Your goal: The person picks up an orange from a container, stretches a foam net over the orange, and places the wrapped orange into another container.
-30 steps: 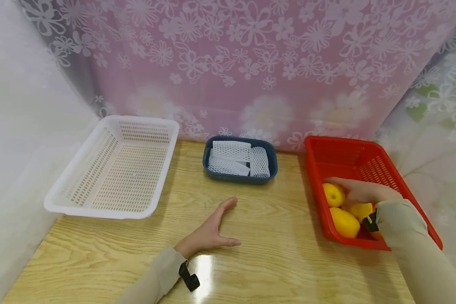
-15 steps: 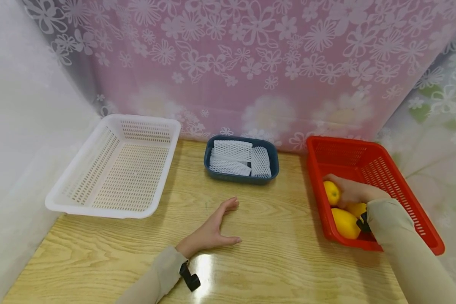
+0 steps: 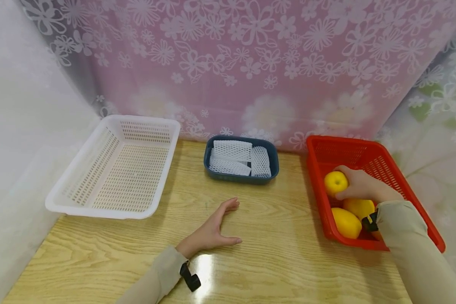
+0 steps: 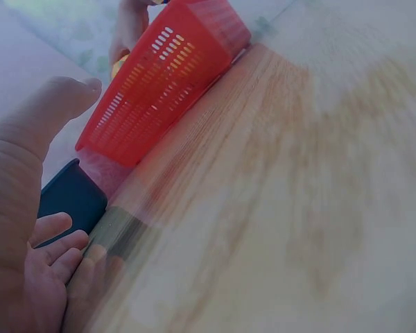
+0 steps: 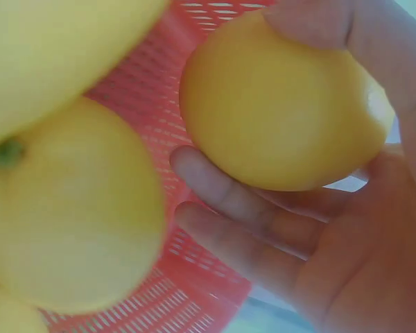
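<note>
My right hand (image 3: pixel 359 185) grips a round yellow apple (image 3: pixel 335 184), with the dimple on its side showing, over the left part of the red basket (image 3: pixel 397 185). In the right wrist view, thumb and fingers lie around the apple (image 5: pixel 284 104) from opposite sides. Beneath the hand lie more yellow fruits: a large oblong one (image 3: pixel 346 223) and another (image 3: pixel 359 207) partly covered by the wrist. My left hand (image 3: pixel 210 230) rests on the table with thumb and fingers spread apart, holding nothing.
A white basket (image 3: pixel 161 185) with slotted walls stands at the left, its bottom bare. Between the two baskets, a small dark blue tray (image 3: pixel 240 179) holds several white foam net sleeves (image 3: pixel 232 150). Behind the wooden table (image 3: pixel 273 253) hangs a pink flowered curtain (image 3: pixel 228 84).
My right hand has risen from low among the fruits with the yellow apple, which now sits higher in the red basket. My left hand has stayed in place.
</note>
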Demonstrator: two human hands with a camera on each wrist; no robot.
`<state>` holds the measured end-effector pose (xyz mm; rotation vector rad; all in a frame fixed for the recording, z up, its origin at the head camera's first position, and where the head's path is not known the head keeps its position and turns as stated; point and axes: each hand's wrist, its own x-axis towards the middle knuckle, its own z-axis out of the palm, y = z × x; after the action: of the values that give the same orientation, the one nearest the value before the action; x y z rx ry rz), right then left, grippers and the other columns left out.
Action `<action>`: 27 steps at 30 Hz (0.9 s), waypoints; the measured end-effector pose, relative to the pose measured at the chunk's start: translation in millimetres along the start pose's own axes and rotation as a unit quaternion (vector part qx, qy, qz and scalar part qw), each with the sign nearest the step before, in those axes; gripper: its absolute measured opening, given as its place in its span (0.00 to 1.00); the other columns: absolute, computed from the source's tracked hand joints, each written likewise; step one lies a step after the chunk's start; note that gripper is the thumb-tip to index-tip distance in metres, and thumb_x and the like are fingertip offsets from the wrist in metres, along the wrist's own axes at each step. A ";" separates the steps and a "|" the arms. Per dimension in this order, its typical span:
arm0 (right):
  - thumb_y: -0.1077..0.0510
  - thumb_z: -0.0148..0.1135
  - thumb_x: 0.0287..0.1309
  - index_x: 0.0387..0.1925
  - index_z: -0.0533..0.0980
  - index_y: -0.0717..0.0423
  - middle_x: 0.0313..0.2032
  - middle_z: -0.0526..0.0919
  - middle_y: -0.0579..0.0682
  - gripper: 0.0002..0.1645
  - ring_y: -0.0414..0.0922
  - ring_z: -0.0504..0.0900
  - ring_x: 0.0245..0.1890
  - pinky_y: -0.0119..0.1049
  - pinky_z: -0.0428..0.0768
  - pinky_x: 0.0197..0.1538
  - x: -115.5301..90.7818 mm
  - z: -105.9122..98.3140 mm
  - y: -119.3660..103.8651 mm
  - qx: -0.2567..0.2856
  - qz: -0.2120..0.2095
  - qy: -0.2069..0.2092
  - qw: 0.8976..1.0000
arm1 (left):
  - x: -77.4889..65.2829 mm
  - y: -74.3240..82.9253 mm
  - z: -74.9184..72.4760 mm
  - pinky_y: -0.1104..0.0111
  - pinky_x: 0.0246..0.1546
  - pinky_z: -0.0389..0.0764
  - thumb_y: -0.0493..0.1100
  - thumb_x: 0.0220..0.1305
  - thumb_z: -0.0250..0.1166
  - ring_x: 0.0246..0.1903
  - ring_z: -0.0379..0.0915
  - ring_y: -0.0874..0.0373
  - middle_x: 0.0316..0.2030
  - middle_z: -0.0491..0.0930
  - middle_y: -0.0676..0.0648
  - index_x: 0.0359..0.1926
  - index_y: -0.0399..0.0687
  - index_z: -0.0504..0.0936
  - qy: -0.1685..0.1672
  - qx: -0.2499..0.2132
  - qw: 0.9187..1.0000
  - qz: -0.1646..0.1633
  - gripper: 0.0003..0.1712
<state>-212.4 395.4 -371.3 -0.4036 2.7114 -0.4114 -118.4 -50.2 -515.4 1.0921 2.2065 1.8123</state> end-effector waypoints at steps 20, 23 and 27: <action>0.46 0.76 0.50 0.66 0.64 0.55 0.49 0.78 0.62 0.47 0.56 0.76 0.42 0.50 0.74 0.43 -47.9 -47.2 -71.8 0.020 -0.003 0.146 0.989 | 0.6 -3.1 0.6 0.50 0.67 0.60 0.33 0.49 0.78 0.69 0.57 0.40 0.69 0.60 0.32 0.76 0.40 0.48 0.003 0.002 1.000 -0.014 0.61; 0.42 0.75 0.51 0.69 0.62 0.52 0.53 0.77 0.61 0.49 0.56 0.74 0.46 0.53 0.74 0.46 -53.6 -44.7 -90.7 0.042 0.012 0.132 0.990 | -0.2 -15.3 2.6 0.54 0.68 0.60 0.36 0.48 0.80 0.70 0.57 0.45 0.70 0.60 0.37 0.76 0.41 0.48 0.000 0.000 1.000 -0.018 0.62; 0.41 0.73 0.53 0.70 0.61 0.49 0.54 0.77 0.58 0.48 0.54 0.73 0.47 0.51 0.74 0.46 -57.8 -34.1 -115.0 0.077 0.007 0.124 0.989 | -1.0 -19.4 2.0 0.52 0.68 0.60 0.38 0.49 0.80 0.69 0.57 0.44 0.70 0.60 0.37 0.76 0.40 0.47 -0.002 -0.010 1.000 -0.008 0.63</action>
<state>-148.9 316.7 -284.6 -0.3078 2.8913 -0.7035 -125.8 -49.9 -533.6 1.0699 2.1840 1.8202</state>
